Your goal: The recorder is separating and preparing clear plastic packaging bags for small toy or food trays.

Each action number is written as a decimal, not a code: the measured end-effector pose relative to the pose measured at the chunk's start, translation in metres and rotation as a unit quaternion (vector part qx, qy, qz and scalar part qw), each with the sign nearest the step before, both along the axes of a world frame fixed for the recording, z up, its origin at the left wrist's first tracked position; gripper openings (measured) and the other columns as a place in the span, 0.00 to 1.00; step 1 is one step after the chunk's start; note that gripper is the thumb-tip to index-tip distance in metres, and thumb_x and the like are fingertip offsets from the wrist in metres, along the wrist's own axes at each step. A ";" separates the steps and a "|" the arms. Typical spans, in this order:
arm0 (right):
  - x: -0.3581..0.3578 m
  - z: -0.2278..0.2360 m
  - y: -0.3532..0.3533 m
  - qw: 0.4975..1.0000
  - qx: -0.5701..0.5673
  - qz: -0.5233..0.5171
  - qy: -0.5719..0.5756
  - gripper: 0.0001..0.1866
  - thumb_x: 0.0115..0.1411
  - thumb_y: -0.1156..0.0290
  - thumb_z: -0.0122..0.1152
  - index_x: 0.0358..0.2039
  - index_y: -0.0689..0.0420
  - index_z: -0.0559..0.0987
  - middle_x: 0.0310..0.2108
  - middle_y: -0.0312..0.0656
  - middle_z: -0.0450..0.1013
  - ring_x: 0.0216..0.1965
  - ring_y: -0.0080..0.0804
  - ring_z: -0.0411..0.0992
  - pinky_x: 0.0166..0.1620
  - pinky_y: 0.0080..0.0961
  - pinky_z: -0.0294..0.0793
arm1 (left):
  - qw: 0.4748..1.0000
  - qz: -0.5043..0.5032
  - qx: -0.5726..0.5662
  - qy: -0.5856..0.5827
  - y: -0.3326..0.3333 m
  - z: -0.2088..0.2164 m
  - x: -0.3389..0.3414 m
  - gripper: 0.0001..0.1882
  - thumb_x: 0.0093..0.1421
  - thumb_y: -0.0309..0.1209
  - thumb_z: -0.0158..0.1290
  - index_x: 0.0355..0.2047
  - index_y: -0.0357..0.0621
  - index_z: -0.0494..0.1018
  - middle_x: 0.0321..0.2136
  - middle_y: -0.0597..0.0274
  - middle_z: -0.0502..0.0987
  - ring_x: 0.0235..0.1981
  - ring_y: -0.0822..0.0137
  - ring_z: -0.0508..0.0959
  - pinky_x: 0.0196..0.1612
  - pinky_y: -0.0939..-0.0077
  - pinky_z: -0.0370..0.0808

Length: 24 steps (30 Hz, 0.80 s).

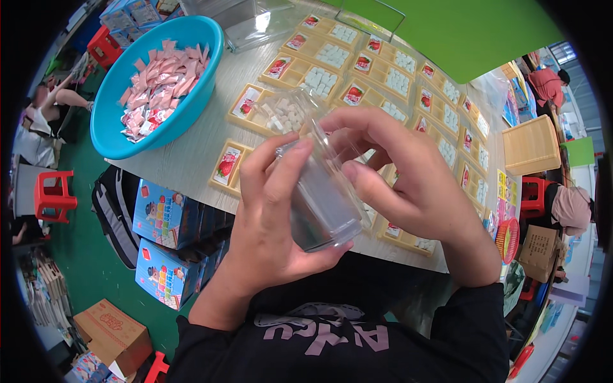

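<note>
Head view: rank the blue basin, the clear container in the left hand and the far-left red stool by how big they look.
1. Blue basin
2. Clear container, partly covered by the left hand
3. Red stool

Apparent size only; the container is nearer the camera than the stool.

The head view looks from the person's own head, through the left one of two fisheye cameras worn side by side, and faces steeply down and somewhat forward over the desk [233, 76]. The dark shirt [396, 354] fills the lower edge, right beneath the camera, with the forearms [474, 255] rising from it. The left grip [265, 204] and right grip [408, 163] loom large at the middle, nearer to the lens than the desk surface beyond them. The wide field also takes in the green floor [89, 268] at left and, small and far off at right, a person in a red top [547, 89]; straight edges bend toward the black border [16, 25].
</note>
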State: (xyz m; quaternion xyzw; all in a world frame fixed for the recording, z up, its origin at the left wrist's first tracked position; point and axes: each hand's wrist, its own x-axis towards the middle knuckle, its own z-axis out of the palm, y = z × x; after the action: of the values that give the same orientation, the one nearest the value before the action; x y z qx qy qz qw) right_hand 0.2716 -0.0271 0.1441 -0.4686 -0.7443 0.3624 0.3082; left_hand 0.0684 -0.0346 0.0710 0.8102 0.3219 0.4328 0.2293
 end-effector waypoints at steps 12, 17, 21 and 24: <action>-0.017 -0.017 -0.003 0.991 0.122 0.050 -0.027 0.23 0.57 0.72 0.61 0.53 0.59 0.68 0.48 0.48 0.67 0.50 0.45 0.67 0.51 0.34 0.69 | 0.860 -0.029 -0.279 -0.425 -0.008 -0.005 0.021 0.65 0.50 0.60 0.62 0.68 0.37 0.31 0.59 0.47 0.57 0.57 0.56 0.67 0.59 0.58 0.66; -0.021 -0.019 -0.006 0.989 0.128 0.062 -0.052 0.23 0.57 0.72 0.61 0.53 0.58 0.68 0.48 0.49 0.67 0.51 0.47 0.68 0.53 0.35 0.69 | 0.833 -0.010 -0.331 -0.442 -0.010 -0.003 0.013 0.61 0.50 0.61 0.61 0.70 0.42 0.38 0.61 0.48 0.60 0.61 0.53 0.65 0.63 0.54 0.64; -0.024 -0.024 -0.005 0.981 0.173 0.055 -0.070 0.21 0.57 0.71 0.60 0.50 0.60 0.67 0.45 0.51 0.66 0.45 0.49 0.71 0.48 0.39 0.72 | 0.823 -0.023 -0.310 -0.475 -0.006 -0.005 0.016 0.63 0.50 0.52 0.65 0.69 0.40 0.32 0.58 0.49 0.58 0.57 0.59 0.67 0.59 0.62 0.67; -0.024 -0.021 -0.007 0.984 0.154 0.059 -0.072 0.21 0.58 0.69 0.59 0.50 0.59 0.67 0.47 0.52 0.66 0.49 0.51 0.69 0.51 0.38 0.71 | 0.844 -0.021 -0.280 -0.456 -0.006 -0.006 0.013 0.64 0.48 0.49 0.67 0.69 0.39 0.32 0.57 0.49 0.59 0.57 0.59 0.68 0.60 0.61 0.67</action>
State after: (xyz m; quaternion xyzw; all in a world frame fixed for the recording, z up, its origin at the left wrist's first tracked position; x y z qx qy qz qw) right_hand 0.2478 -0.0336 0.1227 -0.3957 -0.8377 0.2262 0.3010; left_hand 0.0811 -0.0403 0.0650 0.4293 0.2719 0.6399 0.5765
